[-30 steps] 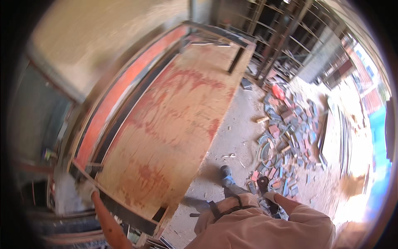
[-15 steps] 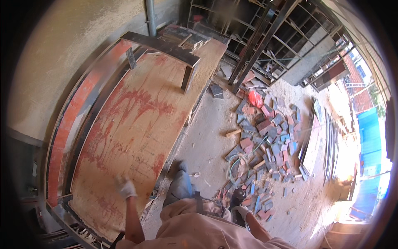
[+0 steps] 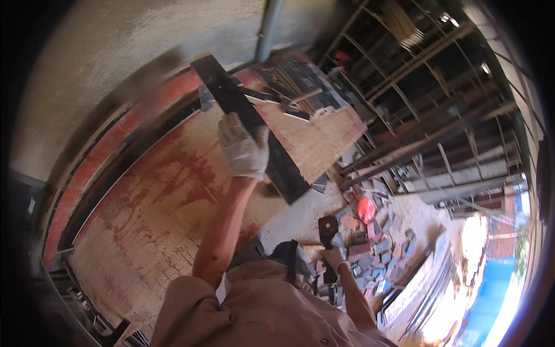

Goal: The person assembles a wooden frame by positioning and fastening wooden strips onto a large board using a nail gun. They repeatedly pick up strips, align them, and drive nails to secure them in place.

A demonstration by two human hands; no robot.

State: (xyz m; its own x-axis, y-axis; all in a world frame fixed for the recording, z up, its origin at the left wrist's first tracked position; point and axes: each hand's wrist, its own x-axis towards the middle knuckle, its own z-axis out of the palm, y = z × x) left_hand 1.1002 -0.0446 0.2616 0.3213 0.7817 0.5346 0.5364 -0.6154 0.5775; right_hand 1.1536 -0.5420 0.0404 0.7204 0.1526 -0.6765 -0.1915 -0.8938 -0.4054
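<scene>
My left hand [image 3: 243,149], in a white work glove, is stretched out over the workbench with its fingers extended and thumb apart. It overlaps a long dark board [image 3: 276,165] that lies slantwise above the bench; whether it presses on the board I cannot tell. Low on my right side, my gloved right hand [image 3: 334,258] is closed round a black hand-held power tool [image 3: 328,229], whose exact kind does not show. Under my left arm is the wide plywood bench top [image 3: 144,231], stained red.
Along the wall runs a red strip with dark edging [image 3: 110,156]. Wood strips [image 3: 295,87] lie piled at the bench's far end. Block offcuts [image 3: 376,254] and a red bag [image 3: 366,210] litter the floor to the right. A metal rack [image 3: 439,115] stands behind.
My left hand has reached up and forward from low over the bench to the dark board. The view has swung, and the right hand with the tool appears higher. The board now looks more steeply slanted.
</scene>
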